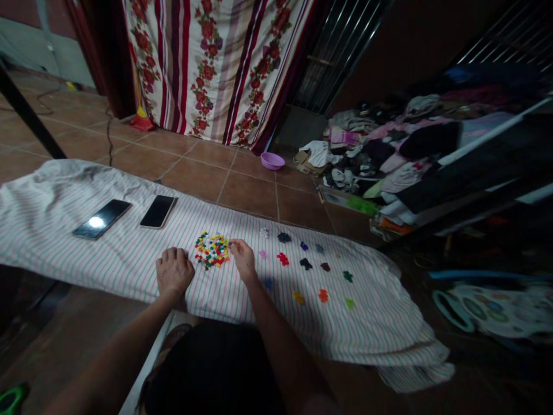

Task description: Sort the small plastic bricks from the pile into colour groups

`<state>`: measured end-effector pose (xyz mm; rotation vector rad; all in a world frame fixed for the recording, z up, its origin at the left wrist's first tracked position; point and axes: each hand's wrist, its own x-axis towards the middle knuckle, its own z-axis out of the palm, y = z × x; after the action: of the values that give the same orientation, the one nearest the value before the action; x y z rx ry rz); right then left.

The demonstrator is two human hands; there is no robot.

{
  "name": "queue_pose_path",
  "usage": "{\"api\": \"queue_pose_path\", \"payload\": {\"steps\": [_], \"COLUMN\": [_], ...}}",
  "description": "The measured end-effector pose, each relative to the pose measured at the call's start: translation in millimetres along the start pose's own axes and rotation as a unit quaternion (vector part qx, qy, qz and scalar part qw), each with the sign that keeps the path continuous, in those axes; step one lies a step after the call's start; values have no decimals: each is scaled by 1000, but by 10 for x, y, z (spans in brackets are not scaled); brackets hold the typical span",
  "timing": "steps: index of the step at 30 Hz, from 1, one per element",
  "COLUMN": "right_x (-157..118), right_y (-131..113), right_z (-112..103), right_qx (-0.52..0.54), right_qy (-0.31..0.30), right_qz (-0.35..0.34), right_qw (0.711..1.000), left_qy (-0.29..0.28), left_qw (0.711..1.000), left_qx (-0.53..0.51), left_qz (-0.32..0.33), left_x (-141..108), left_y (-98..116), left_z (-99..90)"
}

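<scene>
A mixed pile of small colourful pieces lies on a striped cloth. At its right edge, my right hand has thumb and forefinger pinched together; whatever is between them is too small to make out. To the left of the pile, my left hand rests on the cloth with its fingers curled under. Single-colour groups of similar pieces are spread out to the right, among them a red group, a black group, a yellow group, an orange group and a dark green group.
Two phones, one with a glare spot and one dark, lie at the cloth's left. Beyond are a purple basin on the tiled floor, a floral curtain and a heap of clothes.
</scene>
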<state>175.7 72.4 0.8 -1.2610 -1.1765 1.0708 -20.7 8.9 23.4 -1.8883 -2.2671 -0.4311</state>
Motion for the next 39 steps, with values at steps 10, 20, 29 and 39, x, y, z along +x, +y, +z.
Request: {"api": "queue_pose_path", "payload": {"steps": [10,20,29,39], "right_x": [-122,-185,-122,60], "right_y": [-60,6,66,96], "right_z": [-103,-93,-120,-61], "right_qx": [253,277,144,-343], "right_qy": [44,38,93,57], "right_qz": [164,141,121,-46], "right_qw": [952,950,978,936], "left_qy": [-22,-24,-14,-16], "left_qw": [1000,1000,1000,1000], "left_qx": [-7,-7,-6,-16], "left_qz": [-10,-7,-4,-9], "left_x": [6,17,8,13], "left_y": [20,15,12,19], "left_z": [-14,-23,-10,-11]}}
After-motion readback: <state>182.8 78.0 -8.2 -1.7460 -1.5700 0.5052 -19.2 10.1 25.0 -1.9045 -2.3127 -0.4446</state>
